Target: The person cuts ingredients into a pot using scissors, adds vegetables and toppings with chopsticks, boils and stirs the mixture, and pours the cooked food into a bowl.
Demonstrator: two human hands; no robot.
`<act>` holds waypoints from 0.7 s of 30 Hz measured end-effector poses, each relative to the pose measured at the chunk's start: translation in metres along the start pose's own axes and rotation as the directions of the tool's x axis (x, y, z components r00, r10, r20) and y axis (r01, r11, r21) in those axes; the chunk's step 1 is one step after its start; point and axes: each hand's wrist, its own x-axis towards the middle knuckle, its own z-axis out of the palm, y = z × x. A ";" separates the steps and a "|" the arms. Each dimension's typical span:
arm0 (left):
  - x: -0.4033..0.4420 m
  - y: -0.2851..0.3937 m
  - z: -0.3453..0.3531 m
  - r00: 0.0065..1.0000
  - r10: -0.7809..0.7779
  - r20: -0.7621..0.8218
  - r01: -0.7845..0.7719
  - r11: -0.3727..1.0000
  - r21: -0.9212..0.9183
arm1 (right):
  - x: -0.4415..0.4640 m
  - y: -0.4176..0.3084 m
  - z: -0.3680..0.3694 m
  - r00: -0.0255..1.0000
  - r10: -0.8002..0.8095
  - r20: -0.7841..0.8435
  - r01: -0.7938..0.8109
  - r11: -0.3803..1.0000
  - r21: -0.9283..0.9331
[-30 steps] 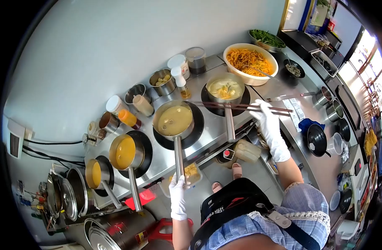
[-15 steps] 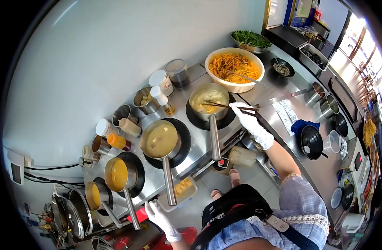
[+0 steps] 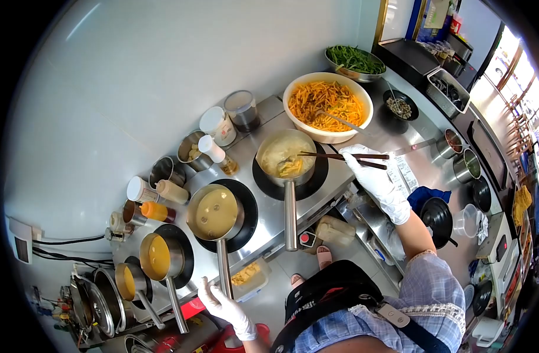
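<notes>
Four saucepans [image 3: 239,220], two chopsticks [image 3: 323,155] fast in the right hand [image 3: 372,177], left hand [image 3: 223,305] with fingers apart

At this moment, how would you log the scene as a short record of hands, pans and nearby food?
Right hand: gloved, gripping dark chopsticks
Chopstick tips: at the rightmost pan
Pan contents: yellow strips in cloudy liquid
Left hand: gloved, open near a pan handle; contact unclear
Pan count: four, in a row
Nearby food: orange shreds in cream bowl; greens in metal bowl
</notes>
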 end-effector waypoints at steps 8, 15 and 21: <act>-0.010 0.010 0.035 0.999 -0.032 0.034 0.033 0.999 -0.029 | 0.012 -0.009 -0.031 0.996 0.084 0.042 -0.083 0.996 -0.020; -0.019 0.008 0.046 0.993 -0.109 0.050 0.112 0.992 -0.061 | 0.009 -0.020 -0.036 0.994 -0.098 0.057 0.089 0.986 0.142; -0.024 0.009 0.068 0.982 -0.110 0.156 0.120 0.991 -0.055 | -0.010 0.070 0.058 0.777 -0.409 0.479 0.502 0.861 -0.079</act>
